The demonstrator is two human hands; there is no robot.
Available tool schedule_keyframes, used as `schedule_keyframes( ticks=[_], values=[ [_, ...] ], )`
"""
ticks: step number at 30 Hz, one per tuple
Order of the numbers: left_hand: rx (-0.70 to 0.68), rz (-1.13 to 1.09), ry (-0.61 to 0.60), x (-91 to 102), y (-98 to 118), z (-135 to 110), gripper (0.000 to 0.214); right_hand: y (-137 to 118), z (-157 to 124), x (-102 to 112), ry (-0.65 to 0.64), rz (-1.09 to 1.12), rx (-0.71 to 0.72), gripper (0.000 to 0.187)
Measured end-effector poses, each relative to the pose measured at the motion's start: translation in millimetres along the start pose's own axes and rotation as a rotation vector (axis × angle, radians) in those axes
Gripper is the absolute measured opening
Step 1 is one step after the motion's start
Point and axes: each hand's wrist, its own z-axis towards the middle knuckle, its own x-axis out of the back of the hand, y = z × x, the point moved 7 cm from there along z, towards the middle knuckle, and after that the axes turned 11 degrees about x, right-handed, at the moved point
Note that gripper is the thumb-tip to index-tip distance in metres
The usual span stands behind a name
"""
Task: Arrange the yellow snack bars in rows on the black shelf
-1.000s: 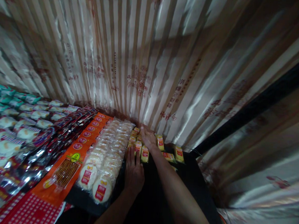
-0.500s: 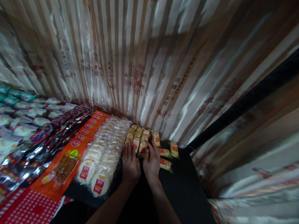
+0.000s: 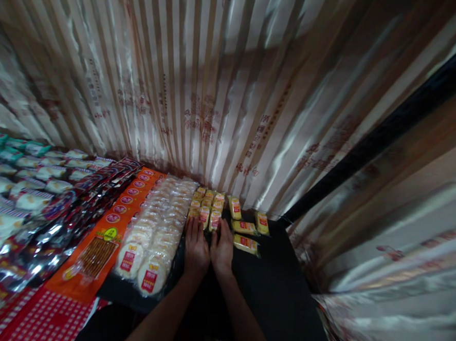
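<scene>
My left hand [image 3: 196,245] and my right hand [image 3: 222,247] lie side by side, palms down, on a black tabletop [image 3: 278,292]. Their fingers are stretched flat and the fingertips touch the near end of a double row of small yellow snack packets [image 3: 209,206]. Neither hand grips anything. Three loose yellow packets [image 3: 245,228] lie scattered just right of my right hand. A row of round white rice-cracker packs [image 3: 158,228] runs along the left side of my left hand.
Left of the crackers lie orange packets [image 3: 120,220], dark foil packets [image 3: 75,202], white and teal packs [image 3: 15,178] and red checked packs [image 3: 45,319]. A striped satin curtain [image 3: 202,86] hangs right behind the table. The table's right edge drops off near the curtain folds [image 3: 379,282].
My right hand drew back from the far end of the yellow row and now rests beside my left hand. The view shifted slightly.
</scene>
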Motion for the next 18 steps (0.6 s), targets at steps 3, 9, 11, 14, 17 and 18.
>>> schedule_keyframes(
  ticks=[3,9,11,14,17,18],
  values=[
    [0.015,0.011,0.011,1.7,0,0,0.045,3,-4,-4,-0.004,0.015,0.005,0.047],
    [0.023,0.018,-0.002,0.5,0,0,0.044,5,-7,-11,-0.055,0.039,-0.002,0.048],
    [0.012,0.025,-0.012,3.3,2,1,0.043,3,-8,-7,-0.042,0.033,0.0,0.048],
    [-0.047,0.041,-0.07,9.9,13,1,0.04,-4,-13,6,-0.026,0.039,0.006,0.047],
    [-0.089,0.06,-0.133,19.5,26,-3,0.038,-14,-24,21,-0.032,0.055,0.035,0.046],
    [-0.093,0.063,-0.147,23.5,30,-6,0.038,-18,-29,28,-0.028,0.058,0.042,0.045]
  ],
)
